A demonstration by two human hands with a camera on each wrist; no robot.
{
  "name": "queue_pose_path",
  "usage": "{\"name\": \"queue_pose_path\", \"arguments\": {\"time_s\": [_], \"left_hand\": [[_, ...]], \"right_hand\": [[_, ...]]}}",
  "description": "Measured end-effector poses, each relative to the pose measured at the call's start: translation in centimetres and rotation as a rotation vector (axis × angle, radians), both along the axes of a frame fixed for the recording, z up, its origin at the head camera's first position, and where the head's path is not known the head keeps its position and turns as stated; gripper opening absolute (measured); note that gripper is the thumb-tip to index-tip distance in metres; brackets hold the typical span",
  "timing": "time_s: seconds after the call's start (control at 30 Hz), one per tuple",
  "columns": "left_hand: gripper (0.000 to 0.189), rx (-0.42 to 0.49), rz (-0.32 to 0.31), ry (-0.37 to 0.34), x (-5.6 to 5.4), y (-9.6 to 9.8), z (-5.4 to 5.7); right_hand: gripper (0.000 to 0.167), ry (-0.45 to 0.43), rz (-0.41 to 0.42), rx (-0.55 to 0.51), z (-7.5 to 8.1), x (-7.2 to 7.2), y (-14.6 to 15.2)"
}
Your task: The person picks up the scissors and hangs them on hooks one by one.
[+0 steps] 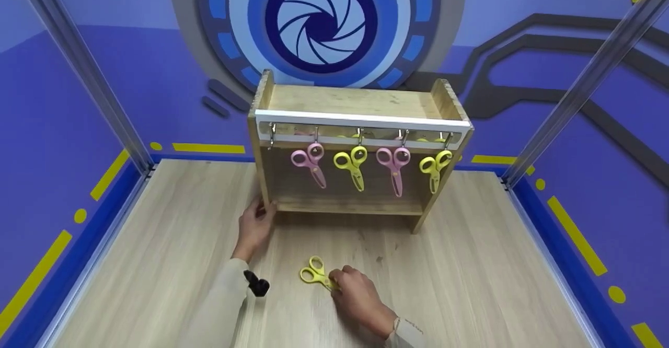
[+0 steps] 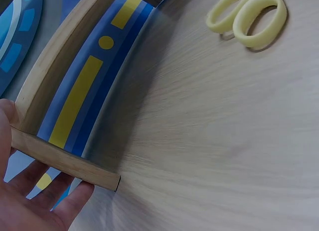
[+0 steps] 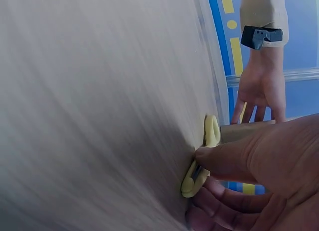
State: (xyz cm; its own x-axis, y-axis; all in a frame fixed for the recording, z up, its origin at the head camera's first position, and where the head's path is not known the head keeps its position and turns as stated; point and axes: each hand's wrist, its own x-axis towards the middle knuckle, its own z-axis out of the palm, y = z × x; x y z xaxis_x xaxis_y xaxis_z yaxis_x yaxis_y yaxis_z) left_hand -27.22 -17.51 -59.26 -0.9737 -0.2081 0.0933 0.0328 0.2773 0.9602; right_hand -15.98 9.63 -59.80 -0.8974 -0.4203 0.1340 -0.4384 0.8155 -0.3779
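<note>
Yellow scissors point(image 1: 314, 273) lie on the tabletop with their ring handles pointing away to the left. My right hand point(image 1: 359, 296) pinches them at the blade end; in the right wrist view its thumb presses on the scissors point(image 3: 212, 131) and the other fingers are partly hidden below. A wooden rack point(image 1: 345, 208) stands at the back, its white rail point(image 1: 360, 119) carrying several hooks. At the rack's lower left leg, my left hand point(image 1: 256, 225) grips the wood, thumb on one side and fingers on the other, as the left wrist view shows.
Pink scissors point(image 1: 395, 170) and yellow scissors point(image 1: 354, 166) hang alternately from the hooks. The leftmost hook point(image 1: 272, 135) is bare. Metal posts point(image 1: 569, 97) and blue printed panels point(image 1: 104, 102) border the wooden tabletop point(image 1: 172, 222).
</note>
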Motion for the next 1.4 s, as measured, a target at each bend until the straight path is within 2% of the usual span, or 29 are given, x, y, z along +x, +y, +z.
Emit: {"name": "queue_pose_path", "arguments": {"time_s": [0.1,0.37,0.87,1.07,1.23,1.4], "left_hand": [[0.053,-0.003,0.002,-0.003,0.0,0.1,0.1],[0.053,-0.025,-0.004,0.004,0.0,0.3,0.3],[0.054,-0.024,-0.002,-0.020,0.0,0.4,0.4],[0.051,-0.028,0.000,0.003,-0.2,0.3,0.4],[0.051,-0.032,0.005,0.016,-0.1,0.0,-0.1],[0.051,-0.022,0.002,0.030,-0.1,0.0,-0.3]], "right_hand": [[0.018,0.024,-0.022,0.018,-0.1,-0.3,-0.1],[0.012,0.156,-0.048,0.118,0.0,-1.0,-0.2],[0.012,0.154,-0.032,0.124,0.0,-1.1,-0.1],[0.013,0.165,-0.014,0.122,0.1,-1.4,-0.1],[0.017,0.215,0.042,0.128,1.2,-2.0,-0.2],[0.014,0.266,0.073,0.092,4.0,-3.1,-0.3]]}}
